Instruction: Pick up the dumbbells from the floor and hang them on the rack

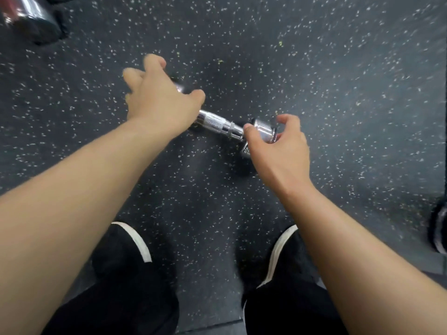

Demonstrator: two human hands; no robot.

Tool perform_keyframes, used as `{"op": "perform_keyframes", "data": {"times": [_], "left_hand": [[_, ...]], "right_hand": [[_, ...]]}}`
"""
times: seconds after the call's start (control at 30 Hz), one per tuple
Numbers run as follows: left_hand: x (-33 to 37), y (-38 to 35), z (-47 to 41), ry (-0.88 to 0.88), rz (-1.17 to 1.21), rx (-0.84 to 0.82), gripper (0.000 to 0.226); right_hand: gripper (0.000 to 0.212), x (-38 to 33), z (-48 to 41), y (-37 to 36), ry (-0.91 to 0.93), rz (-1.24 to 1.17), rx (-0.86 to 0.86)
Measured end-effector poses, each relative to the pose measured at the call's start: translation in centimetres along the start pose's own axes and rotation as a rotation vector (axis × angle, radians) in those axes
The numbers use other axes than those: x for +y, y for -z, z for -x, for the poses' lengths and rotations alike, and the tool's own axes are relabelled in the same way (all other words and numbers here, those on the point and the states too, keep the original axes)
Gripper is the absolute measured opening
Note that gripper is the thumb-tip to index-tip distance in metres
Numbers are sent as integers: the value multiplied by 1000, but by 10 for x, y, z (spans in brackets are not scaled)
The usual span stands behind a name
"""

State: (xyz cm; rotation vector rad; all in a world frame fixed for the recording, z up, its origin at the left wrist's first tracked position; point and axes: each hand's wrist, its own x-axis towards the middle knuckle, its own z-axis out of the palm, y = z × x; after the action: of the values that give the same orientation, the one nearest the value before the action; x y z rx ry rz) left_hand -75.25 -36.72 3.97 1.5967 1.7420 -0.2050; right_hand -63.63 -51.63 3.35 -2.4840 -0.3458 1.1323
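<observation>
Where the dumbbell (217, 123) lies: on the floor (338, 81), just ahead of the shoes (125, 252), slanting from upper left to lower right.
Left hand (157, 100): over the dumbbell's left end, hiding it; fingers (154, 62) spread and only slightly bent, gripping nothing; the thumb is by the handle, perhaps touching it, though blur hides the contact.
Right hand (278, 151): at the right head; fingers (287, 119) curled round its far side, thumb tip on its near side, a loose hold.
Second weight (26, 15): chrome, blurred, on the floor at far left, well apart.
</observation>
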Motion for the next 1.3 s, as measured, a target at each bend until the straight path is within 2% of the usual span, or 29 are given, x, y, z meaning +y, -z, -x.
{"op": "perform_keyframes", "data": {"times": [0.13, 0.27, 0.37, 0.43, 0.5, 0.57, 0.67, 0.8, 1.03, 1.1, 1.17, 1.2, 1.23, 1.3], "left_hand": [[-13, -7, -17, 17, 36, 1, 75], [-21, -15, -26, 77, 123, 49, 84], [-25, -21, -29, 66, 137, 129, 66], [-26, -22, -28, 49, 136, 154, 58], [-27, -21, -24, 42, 153, 160, 60], [-27, -16, -14, 1, 143, 177, 64], [-17, -1, 10, -134, 82, 247, 64], [25, 51, 52, -323, 81, 330, 56], [180, 229, 175, -772, 43, 553, 61], [229, 289, 219, -963, 30, 653, 62], [277, 346, 267, -1178, -19, 761, 62], [301, 374, 291, -1262, -37, 805, 61], [323, 402, 316, -1323, -52, 840, 61], [361, 460, 364, -1425, -69, 904, 62]], "right_hand": [[74, 4, -11, -16, -58, -14, -49], [78, 9, -16, -21, -65, -35, -37], [80, 14, -20, -20, 56, 24, 9], [88, 16, -23, -16, 126, 86, -40], [91, 17, -25, -15, 183, 187, -130], [84, 20, -23, -15, 211, 219, -151], [77, 16, -15, -8, 207, 162, -111], [76, -13, 11, 33, 306, 120, -5], [80, -157, 119, 179, 370, -41, 109], [66, -218, 163, 228, 436, -54, 172], [40, -288, 214, 281, 563, -70, 252], [34, -321, 240, 308, 631, -181, 272], [30, -354, 267, 336, 657, -395, 230], [23, -418, 326, 396, 613, -934, 18]]}}
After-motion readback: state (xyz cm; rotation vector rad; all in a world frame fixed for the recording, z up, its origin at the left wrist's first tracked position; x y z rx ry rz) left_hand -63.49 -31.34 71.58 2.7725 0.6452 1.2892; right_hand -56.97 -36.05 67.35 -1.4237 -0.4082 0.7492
